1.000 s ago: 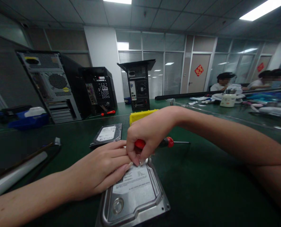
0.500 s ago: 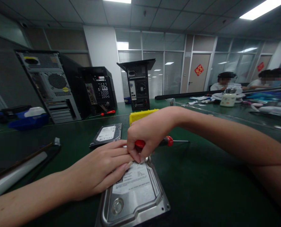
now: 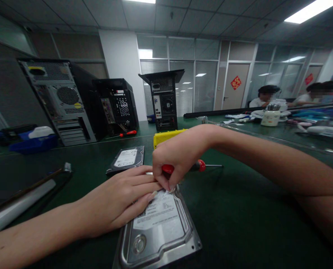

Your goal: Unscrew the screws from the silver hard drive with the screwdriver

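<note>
A silver hard drive [image 3: 160,235] with a white printed label lies in front of me on the green table. My left hand [image 3: 124,198] rests flat on its far left part, fingers stretched out, covering some of the label. My right hand [image 3: 173,160] is closed over the far end of the drive, thumb and finger pinched together at the label's edge. Tucked in the right palm is a screwdriver [image 3: 201,165] with a red and black handle, its shaft pointing right. Whatever the fingertips pinch is too small to make out.
Behind my hands lie a second hard drive [image 3: 127,158] and a yellow bin [image 3: 166,136]. Computer cases [image 3: 62,101] stand along the back, with another red screwdriver [image 3: 128,133] before them. A blue tray [image 3: 34,144] sits left. A person [image 3: 263,97] is at the far right.
My right hand has shifted slightly right, its pinched fingertips moving along the label's far edge. The screwdriver has turned a little with it. My left hand and the drive stay put.
</note>
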Available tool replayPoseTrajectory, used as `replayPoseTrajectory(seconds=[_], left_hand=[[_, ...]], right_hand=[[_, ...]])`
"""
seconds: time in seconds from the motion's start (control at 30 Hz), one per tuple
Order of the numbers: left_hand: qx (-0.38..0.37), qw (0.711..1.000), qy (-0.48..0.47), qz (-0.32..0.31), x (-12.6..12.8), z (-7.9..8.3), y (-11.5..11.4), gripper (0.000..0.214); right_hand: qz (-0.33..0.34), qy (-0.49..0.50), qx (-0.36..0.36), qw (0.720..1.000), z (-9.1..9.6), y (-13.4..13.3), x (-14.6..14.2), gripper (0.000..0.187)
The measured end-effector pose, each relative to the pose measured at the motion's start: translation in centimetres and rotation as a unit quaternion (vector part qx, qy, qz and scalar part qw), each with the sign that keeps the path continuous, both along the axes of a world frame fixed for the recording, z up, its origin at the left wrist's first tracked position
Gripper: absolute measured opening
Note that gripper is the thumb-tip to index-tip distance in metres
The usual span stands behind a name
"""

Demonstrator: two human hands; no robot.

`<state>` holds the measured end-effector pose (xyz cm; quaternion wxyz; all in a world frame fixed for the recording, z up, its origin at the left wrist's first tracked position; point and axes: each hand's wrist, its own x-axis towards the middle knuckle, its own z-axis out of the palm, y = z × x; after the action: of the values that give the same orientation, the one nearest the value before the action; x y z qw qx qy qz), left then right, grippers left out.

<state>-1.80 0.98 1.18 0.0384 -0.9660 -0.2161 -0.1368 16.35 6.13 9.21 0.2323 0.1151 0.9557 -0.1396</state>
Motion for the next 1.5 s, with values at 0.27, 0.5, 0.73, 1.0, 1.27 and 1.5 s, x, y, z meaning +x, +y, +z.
replayPoseTrajectory(seconds=[0.27, 0.5, 0.73, 1.0, 1.27, 1.5], left_hand=[[0.003, 1.000, 0.006, -0.002, -0.10, -0.03, 0.08, 0.030], [-0.012, 1.000, 0.021, 0.003, -0.14, -0.17, 0.12, 0.028], [0.002, 1.000, 0.022, -0.007, -0.22, -0.19, 0.27, 0.028], [-0.002, 1.000, 0.019, -0.010, -0.23, -0.12, 0.12, 0.028], [-0.002, 1.000, 0.014, -0.010, -0.12, -0.02, 0.26, 0.027], [0.005, 1.000, 0.009, -0.012, -0.25, -0.18, 0.24, 0.028]], right_hand=[[0.005, -0.004, 0.006, 1.000, 0.03, 0.04, -0.02, 0.035], [0.060, 0.018, -0.023, 0.998, 0.20, -0.03, 0.09, 0.038], [0.037, -0.026, -0.033, 0.998, 0.17, -0.50, -0.09, 0.036], [0.046, -0.009, -0.028, 0.998, 0.03, -0.54, -0.18, 0.033], [0.059, -0.006, -0.022, 0.998, -0.02, -0.68, -0.28, 0.034], [0.052, 0.009, -0.019, 0.998, 0.08, -0.51, -0.15, 0.027]])
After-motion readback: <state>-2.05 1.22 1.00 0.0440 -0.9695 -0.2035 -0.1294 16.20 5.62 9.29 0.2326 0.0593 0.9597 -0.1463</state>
